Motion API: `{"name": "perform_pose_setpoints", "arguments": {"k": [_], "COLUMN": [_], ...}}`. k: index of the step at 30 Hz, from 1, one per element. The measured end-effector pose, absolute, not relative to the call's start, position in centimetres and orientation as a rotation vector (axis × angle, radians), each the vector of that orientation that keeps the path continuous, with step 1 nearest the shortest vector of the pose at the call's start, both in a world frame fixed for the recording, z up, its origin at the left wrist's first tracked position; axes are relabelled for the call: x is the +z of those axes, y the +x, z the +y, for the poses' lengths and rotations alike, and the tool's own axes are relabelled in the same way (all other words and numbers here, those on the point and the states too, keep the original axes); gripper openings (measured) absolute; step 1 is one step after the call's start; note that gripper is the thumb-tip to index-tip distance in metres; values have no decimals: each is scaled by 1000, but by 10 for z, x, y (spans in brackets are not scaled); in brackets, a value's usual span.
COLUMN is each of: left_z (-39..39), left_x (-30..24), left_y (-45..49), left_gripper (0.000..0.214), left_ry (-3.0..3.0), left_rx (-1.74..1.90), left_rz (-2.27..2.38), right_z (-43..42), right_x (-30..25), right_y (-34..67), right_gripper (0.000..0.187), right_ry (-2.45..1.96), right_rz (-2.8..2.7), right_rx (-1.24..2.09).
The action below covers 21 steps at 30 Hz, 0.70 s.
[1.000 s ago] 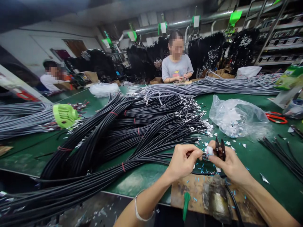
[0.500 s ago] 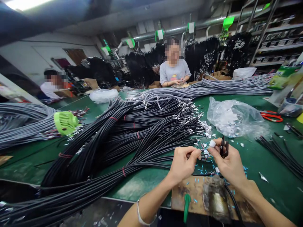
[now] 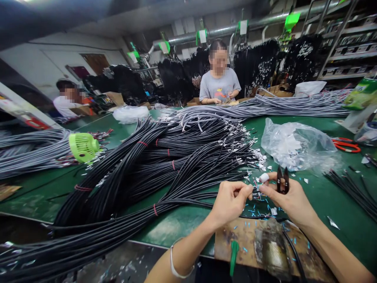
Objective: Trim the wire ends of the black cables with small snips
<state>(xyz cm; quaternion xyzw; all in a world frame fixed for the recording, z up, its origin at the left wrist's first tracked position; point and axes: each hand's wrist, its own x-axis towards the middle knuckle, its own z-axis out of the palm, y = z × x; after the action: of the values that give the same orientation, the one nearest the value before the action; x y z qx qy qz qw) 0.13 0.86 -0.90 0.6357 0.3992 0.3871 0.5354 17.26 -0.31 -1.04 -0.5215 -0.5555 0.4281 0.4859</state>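
Head view: left hand [image 3: 232, 200] pinched closed on a cable end [image 3: 257, 194]; right hand [image 3: 291, 197] half-curled around black snips [image 3: 282, 181], blades up, just beside it. Black cable bundles [image 3: 123, 173] leftward on green table [image 3: 171, 226]; wooden board [image 3: 249, 237] below, plastic bag [image 3: 297, 145] beyond.

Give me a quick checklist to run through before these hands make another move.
1. Snips secure in the right hand: ok, held with the blades pointing up.
2. Left hand set: ok, thumb and fingers pinched together.
3. Wire gripped firmly in those fingertips: cannot tell, too small and partly hidden.
4. Nearest black cable bundle tied: ok, red tie around it.
5. Surface around the hands free of scraps: not ok, white scraps and blue bits lie about.
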Motion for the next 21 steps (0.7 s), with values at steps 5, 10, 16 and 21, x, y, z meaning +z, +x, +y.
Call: {"name": "perform_pose_setpoints", "arguments": {"k": [5,10,16,21], "left_z": [7,6,2,2], "left_x": [-2,4,6,5], "left_y": [0,-3,-5,-5], "left_gripper": [26,16,12,12], "left_ry": [1594,1707,1979,2090], "left_rx": [1002,1152,1276,1302], "left_rz": [922,886,911,876], "right_z": [-2,-5,-8,-8], "right_x": [-12,-12,-5,-3], "right_y": [178,183,181,180], "right_gripper": [32,30,14,6], "right_ry": [-1201,-1155,-1133,-1054], "right_rz": [-1323,-1321,-1540,-1675], "right_rx": [1197,1161,813,602]}}
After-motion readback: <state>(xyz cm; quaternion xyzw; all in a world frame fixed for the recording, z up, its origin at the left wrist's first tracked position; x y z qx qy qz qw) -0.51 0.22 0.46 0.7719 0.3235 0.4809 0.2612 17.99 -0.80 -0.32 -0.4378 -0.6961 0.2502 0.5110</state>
